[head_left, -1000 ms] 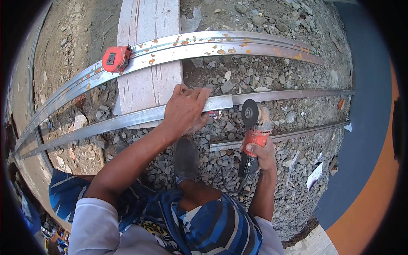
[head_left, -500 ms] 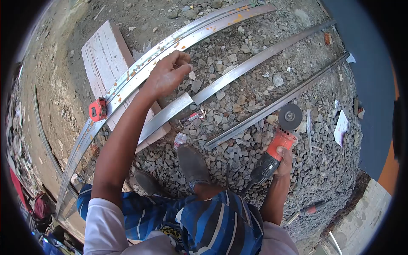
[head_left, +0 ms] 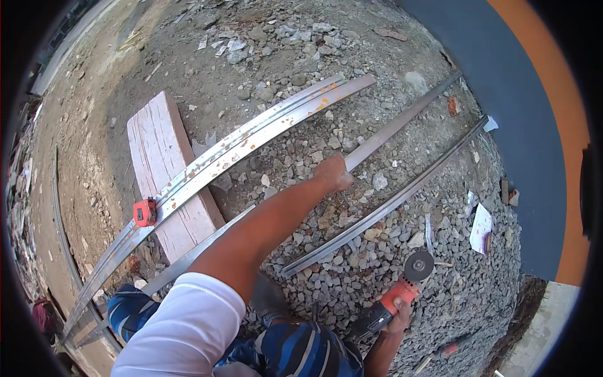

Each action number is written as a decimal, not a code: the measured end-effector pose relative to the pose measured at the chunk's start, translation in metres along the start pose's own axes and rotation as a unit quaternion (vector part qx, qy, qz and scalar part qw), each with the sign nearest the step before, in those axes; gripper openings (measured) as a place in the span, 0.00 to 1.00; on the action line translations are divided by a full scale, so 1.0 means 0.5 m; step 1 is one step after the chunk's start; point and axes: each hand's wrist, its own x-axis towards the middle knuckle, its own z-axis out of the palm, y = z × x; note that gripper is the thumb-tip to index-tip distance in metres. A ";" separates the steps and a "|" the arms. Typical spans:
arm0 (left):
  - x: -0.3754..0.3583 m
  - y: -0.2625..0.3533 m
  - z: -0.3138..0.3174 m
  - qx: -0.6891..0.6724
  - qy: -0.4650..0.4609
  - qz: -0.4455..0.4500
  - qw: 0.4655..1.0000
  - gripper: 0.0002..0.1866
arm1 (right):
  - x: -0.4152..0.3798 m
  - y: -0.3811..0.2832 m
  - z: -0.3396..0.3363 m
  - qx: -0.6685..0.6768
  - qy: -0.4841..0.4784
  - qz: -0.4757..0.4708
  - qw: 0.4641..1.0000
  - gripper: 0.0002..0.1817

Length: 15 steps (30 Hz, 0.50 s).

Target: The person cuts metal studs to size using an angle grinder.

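Note:
My left hand (head_left: 334,173) reaches forward and is closed around the near end of a flat metal strip (head_left: 392,125); its fingertips are partly hidden. In my right hand (head_left: 397,317) is a red and black angle grinder (head_left: 380,309), its dark disc (head_left: 419,266) pointing away from me. My left arm covers part of another metal strip (head_left: 207,242) lying nearer to me. Farther left, a pair of metal channels (head_left: 251,139) with orange-brown spots rests across a pale wooden block (head_left: 162,141). A red tape measure (head_left: 144,212) sits on these channels.
Another metal channel (head_left: 386,202) lies on the gravel (head_left: 465,308) between my hands. Paper scrap (head_left: 481,227) is at the right, near a grey and orange wall edge (head_left: 534,125). A red-handled tool (head_left: 450,349) lies low on the right.
My left hand has moved forward and right, from above the spotted channels onto the flat strip, and closed on it. The grinder stays in my right hand. The view has shifted.

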 end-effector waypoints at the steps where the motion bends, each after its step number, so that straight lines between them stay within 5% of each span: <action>1: -0.019 0.021 -0.034 -0.097 -0.007 0.007 0.995 0.30 | 0.005 0.001 -0.011 -0.001 -0.007 0.003 1.000 0.28; 2: -0.034 0.039 -0.067 -0.192 -0.010 0.015 0.981 0.28 | 0.017 0.004 -0.025 -0.005 -0.023 0.007 1.000 0.27; 11: -0.262 -0.036 -0.244 -0.304 0.066 0.081 0.947 0.28 | 0.066 0.010 0.041 0.002 -0.109 -0.011 0.994 0.24; 15: -0.421 -0.055 -0.346 -0.500 0.181 0.122 0.838 0.20 | 0.068 0.016 0.091 -0.014 -0.137 -0.021 0.990 0.24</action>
